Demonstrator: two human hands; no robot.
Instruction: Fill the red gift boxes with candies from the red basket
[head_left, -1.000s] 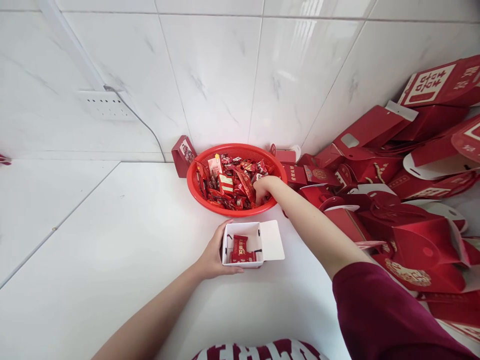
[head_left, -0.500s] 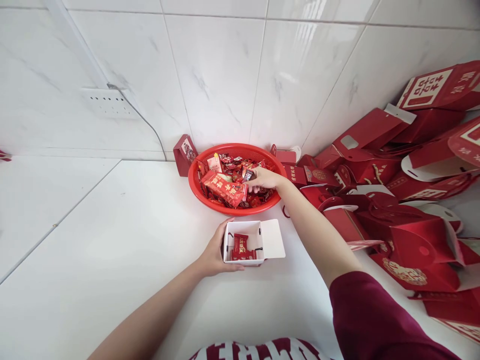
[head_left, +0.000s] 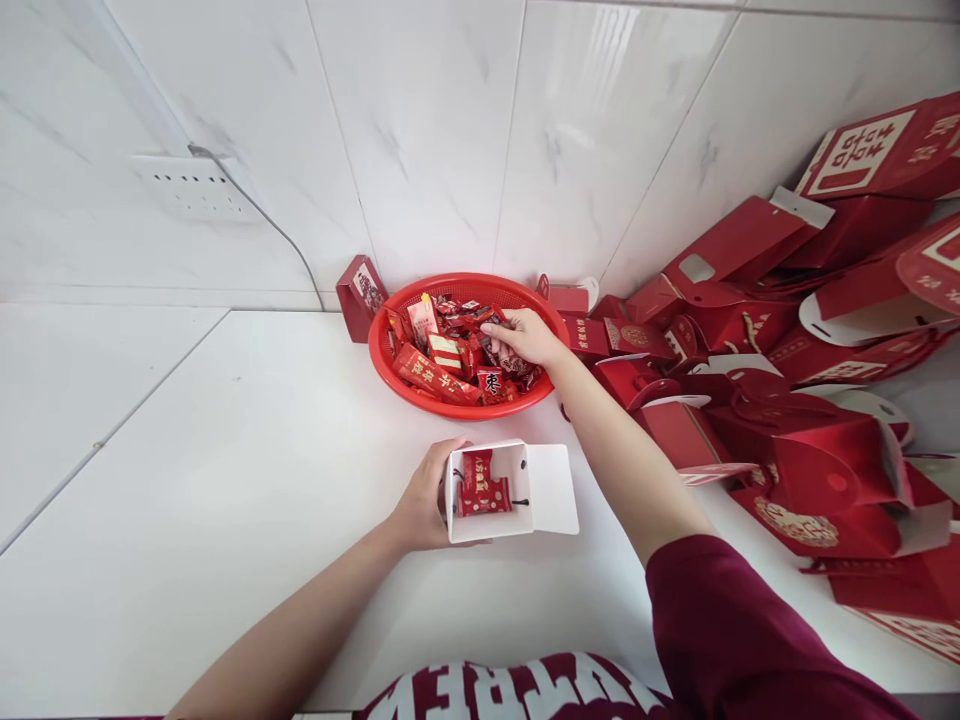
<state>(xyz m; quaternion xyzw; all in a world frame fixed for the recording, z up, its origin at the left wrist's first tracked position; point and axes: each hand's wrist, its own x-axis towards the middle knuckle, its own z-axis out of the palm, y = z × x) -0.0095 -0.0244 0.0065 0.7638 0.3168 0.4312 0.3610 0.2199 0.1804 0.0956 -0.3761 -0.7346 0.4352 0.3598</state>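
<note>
My left hand (head_left: 424,498) is wrapped round the left side of a small open box (head_left: 491,531) with white inner walls, its flap (head_left: 553,490) folded out to the right. Inside the box lie red wrapped snack packets (head_left: 482,487). In the red plastic basket (head_left: 386,372), my right hand (head_left: 525,337) has its fingers curled on a pinkish-brown wrapped candy (head_left: 507,357); the fingertips are partly hidden. Around it lie many red wrapped sweets, a long red packet (head_left: 435,374) and a green-and-white packet (head_left: 445,351).
Many red gift boxes (head_left: 817,450) are heaped on the right side of the white table (head_left: 225,480). One red box (head_left: 361,298) stands left of the basket by the tiled wall (head_left: 435,130). A cable (head_left: 262,215) runs down from a wall socket (head_left: 196,188).
The long red packet has shifted to the left and down in the basket, uncovering other sweets. My right hand stays among the sweets. The box in my left hand has tilted slightly.
</note>
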